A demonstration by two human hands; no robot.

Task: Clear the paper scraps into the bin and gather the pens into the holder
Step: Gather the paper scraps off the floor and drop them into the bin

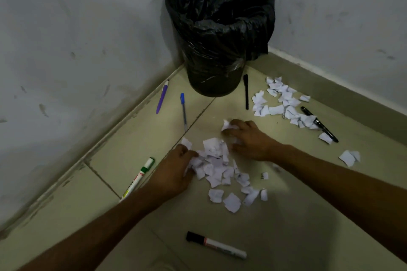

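Nearest the camera, a black-capped marker (216, 245) lies flat on the tiled floor (308, 215) between the two forearms. Just beyond it is the near heap of paper scraps (220, 171), spread loosely on the floor. The left hand (174, 174) presses into the heap's left edge with fingers curled over several scraps. The right hand (248, 141) is at the heap's far right, fingers bent around a crumpled bunch of white pieces. Left of the left hand, a green-capped marker (137, 179) lies along the tile joint. Farther off, a blue pen (183, 111) and a purple pen (162, 96) lie near the wall. A second heap of scraps (284, 101) is at the far right, with a thin black pen (246, 91) beside it and a thick black pen (319, 124) touching its edge. The bin (218, 31), lined with a black bag, stands upright in the corner.
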